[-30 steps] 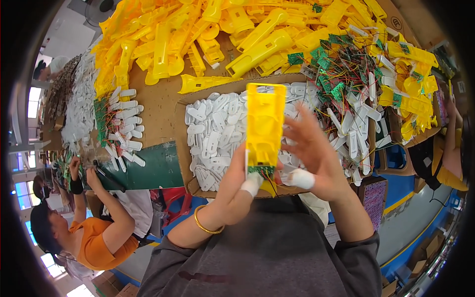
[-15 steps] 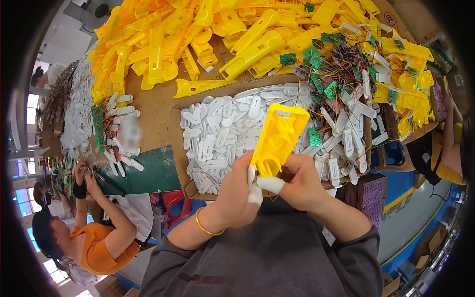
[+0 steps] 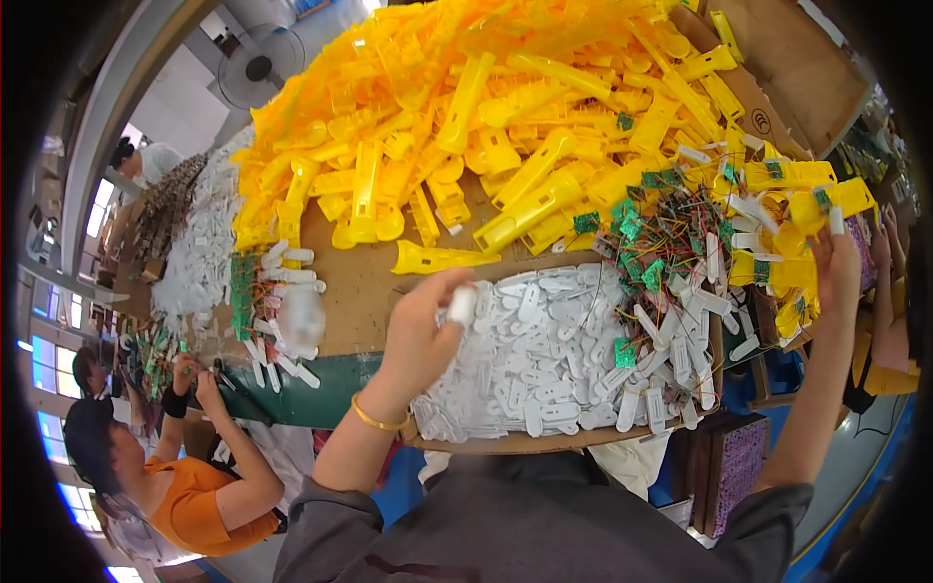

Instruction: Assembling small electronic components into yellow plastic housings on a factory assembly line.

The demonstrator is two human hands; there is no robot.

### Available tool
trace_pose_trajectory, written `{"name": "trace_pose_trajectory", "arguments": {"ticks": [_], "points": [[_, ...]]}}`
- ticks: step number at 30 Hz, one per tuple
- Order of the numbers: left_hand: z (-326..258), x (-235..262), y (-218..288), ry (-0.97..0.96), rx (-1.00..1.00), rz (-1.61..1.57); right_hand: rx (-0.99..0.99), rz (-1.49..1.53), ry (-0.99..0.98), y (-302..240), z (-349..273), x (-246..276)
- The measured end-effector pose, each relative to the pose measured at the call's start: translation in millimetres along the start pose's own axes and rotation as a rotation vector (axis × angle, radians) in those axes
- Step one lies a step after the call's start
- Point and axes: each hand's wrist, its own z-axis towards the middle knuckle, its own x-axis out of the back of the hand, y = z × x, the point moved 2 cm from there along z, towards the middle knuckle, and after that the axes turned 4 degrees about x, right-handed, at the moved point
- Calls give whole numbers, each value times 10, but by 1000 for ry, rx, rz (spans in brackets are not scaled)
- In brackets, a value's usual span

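My left hand [image 3: 423,325], somewhat blurred, hangs over the left side of a cardboard box filled with small white plastic parts [image 3: 535,340]. Its fingers look apart, with a white finger cover on one and no part visible in them. Far to the right, my right hand [image 3: 838,267] reaches to a heap of yellow shells fitted with green boards. Its covered fingertip is against a yellow plastic shell [image 3: 853,197], and the fingers seem closed on its near edge. Wired green circuit boards [image 3: 641,233] lie tangled at the box's right side.
A large heap of yellow shells [image 3: 364,194] covers the table's far side. More white parts [image 3: 199,253] are piled at the left. A co-worker in an orange top [image 3: 209,496] works at the left; another person's arm [image 3: 886,282] shows at the far right.
My hands have parted. The right one has gone far right with the yellow shell that both held before me; the left has moved left and forward over the box. The view has shifted.
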Motion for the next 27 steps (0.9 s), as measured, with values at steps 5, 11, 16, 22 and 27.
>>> {"name": "trace_pose_trajectory", "arguments": {"ticks": [5,11,16,22,27], "points": [[860,-207,-13,-123,265,80,280,-516,-211,-249,-414,-429],[1520,-852,-188,-256,60,766,-111,-145,-987,-47,-2245,-1554],[1528,-585,-56,-6,-27,752,-53,-364,-884,387,-2444,-1381],[337,2,176,-413,209,-738,429,-628,-1067,646,-2668,-1543],[-610,63,-26,-686,147,-1631,840,-855,-1174,813,-2774,-1811]]}}
